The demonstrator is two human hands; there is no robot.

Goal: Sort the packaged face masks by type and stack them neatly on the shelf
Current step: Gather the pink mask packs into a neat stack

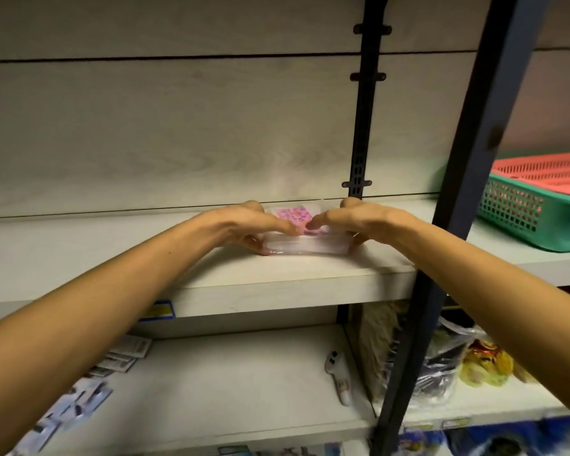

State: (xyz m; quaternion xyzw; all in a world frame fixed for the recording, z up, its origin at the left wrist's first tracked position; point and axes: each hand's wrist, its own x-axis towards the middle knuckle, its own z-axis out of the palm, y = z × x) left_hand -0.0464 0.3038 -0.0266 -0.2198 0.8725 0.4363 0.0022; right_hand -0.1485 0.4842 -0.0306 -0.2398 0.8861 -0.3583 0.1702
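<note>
Left hand [250,225] | right hand [366,222] | grip mask stack [305,246] | shelf [277,274]

Counting the things on the shelves

There are two hands, the left hand [244,225] and the right hand [369,222], and one stack of mask packs [305,245]; its packs are too thin to count. One green basket [520,222] has one red basket [547,172] in it. One white tool [338,376] lies lower down.

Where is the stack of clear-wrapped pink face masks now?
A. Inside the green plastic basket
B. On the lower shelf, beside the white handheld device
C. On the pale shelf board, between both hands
C: the stack of clear-wrapped pink face masks lies on the pale shelf board, with the left hand and right hand gripping its ends.
</note>
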